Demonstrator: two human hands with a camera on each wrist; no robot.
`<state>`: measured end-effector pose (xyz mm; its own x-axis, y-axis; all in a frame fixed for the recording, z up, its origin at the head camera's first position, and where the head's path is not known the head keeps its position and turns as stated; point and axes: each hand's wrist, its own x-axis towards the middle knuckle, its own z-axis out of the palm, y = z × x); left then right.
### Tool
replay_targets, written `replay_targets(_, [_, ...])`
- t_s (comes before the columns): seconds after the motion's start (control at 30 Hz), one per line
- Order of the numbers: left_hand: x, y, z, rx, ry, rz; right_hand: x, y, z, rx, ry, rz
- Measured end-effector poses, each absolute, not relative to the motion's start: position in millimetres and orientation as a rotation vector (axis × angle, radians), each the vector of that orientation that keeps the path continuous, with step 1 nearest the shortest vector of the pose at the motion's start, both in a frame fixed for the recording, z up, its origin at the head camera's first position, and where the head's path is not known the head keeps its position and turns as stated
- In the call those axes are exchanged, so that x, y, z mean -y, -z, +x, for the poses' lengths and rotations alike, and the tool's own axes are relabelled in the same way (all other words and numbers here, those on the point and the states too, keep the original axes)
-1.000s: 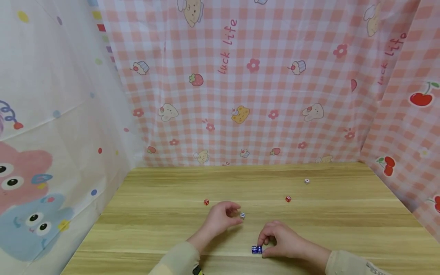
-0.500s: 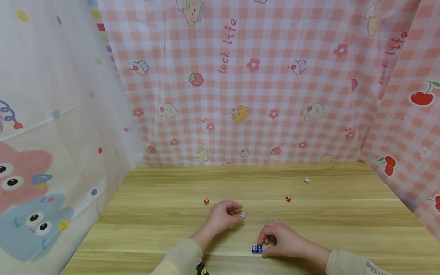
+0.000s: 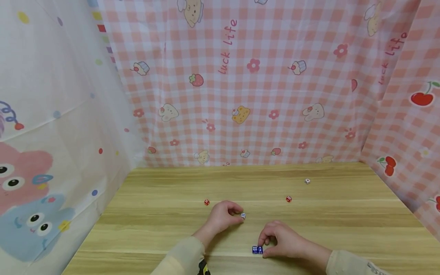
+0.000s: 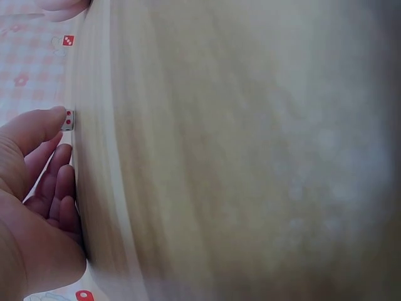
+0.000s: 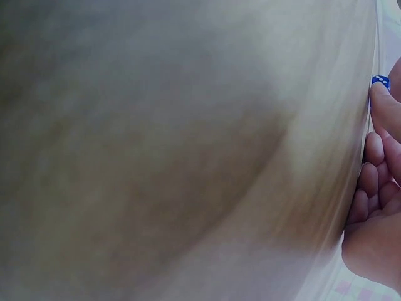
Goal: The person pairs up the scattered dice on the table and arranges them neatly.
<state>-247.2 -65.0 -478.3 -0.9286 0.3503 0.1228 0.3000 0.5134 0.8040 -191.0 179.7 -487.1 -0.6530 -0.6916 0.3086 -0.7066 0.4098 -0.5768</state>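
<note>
Pinching a white die [image 3: 243, 215] at the left hand's [image 3: 220, 217] fingertips and holding blue dice [image 3: 257, 249] on the tabletop [image 3: 330, 225] under the right hand's [image 3: 280, 240] curled fingers risks either small cube slipping and rolling away.

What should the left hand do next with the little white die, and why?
Probably carry it toward the blue dice. The left hand pinches the white die at its fingertips, while the right hand holds the blue pair together near the table's front edge.
</note>
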Motion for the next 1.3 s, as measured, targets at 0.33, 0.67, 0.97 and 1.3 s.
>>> replay_targets(0.33, [63.6, 481.1, -247.1, -2.720, -1.402, 0.572, -180.1, 488.5, -192.2, 2.613, -1.111, 1.312])
replay_targets(0.67, [63.3, 481.4, -245.6, -2.726, -1.385, 0.555, -180.3, 488.2, -192.2, 2.628, -1.135, 1.305])
replay_targets(0.97, [64.2, 481.8, -243.9, -2.703, -1.400, 0.589, -179.7, 489.5, -192.2, 2.611, -1.126, 1.315])
replay_targets(1.3, [62.5, 480.7, -240.2, -2.722, -1.328, 0.602, -180.2, 489.5, -192.5, 2.615, -1.135, 1.316])
